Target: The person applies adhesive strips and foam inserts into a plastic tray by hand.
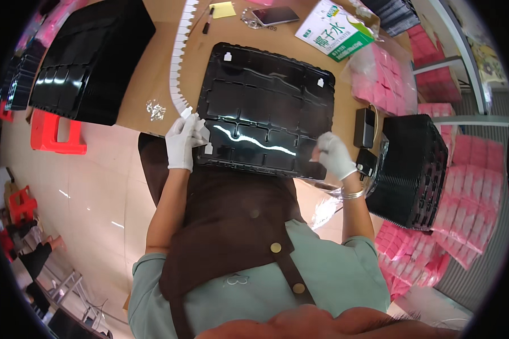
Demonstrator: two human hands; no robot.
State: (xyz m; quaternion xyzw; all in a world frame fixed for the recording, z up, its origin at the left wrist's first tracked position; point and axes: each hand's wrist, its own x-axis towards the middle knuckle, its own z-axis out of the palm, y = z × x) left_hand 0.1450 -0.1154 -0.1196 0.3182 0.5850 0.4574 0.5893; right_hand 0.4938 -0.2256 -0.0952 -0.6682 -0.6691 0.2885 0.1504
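Observation:
A black plastic tray (266, 101) lies on the table in front of me, with ribbed panels and a glossy surface. Small white tabs stick to it at the upper left (227, 57), upper right (320, 82) and lower left (208, 148). My left hand (182, 141), in a white glove, is closed on the lower end of a long strip of white labels (178, 51), beside the tray's left edge. Over the lower right corner of the tray is my gloved right hand (336, 157). Its fingers are curled and blurred, so anything between them cannot be made out.
Stacks of black trays stand at left (90, 56) and right (410, 169). Along the table's back lie a marker (208, 21), yellow notes (223, 9), a phone (275, 15) and a carton (333, 31). Pink wrapped bundles (384, 79) and a black box (365, 127) sit at right.

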